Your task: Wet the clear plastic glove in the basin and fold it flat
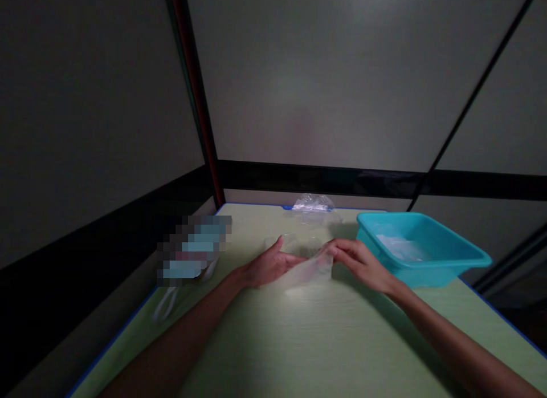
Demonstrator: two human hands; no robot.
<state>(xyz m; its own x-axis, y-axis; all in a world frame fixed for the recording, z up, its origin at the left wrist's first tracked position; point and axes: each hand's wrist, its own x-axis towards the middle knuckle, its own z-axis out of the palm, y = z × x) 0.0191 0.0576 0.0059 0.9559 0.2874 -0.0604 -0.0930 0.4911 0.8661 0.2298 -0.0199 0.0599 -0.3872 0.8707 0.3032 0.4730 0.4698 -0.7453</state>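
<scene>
My right hand (358, 262) pinches the edge of a thin, translucent plastic bag (308, 272) between thumb and fingers, just above the table. The bag hangs loosely toward the left and is slightly blurred. My left hand (270, 265) has its thumb raised and fingers stretched toward the bag. Its fingertips touch or lie just behind the film; I cannot tell which. Right behind the hands, some clear plastic pieces (289, 238) rest on the table, partly hidden and hard to make out.
The pale green table (273, 341) has a blue edge. A turquoise basin (427, 267) with whitish contents stands at the right. Crumpled clear plastic (314, 204) lies at the back edge. A pixelated object (194, 250) with a white strap (166, 304) sits at left. Walls enclose the back and left.
</scene>
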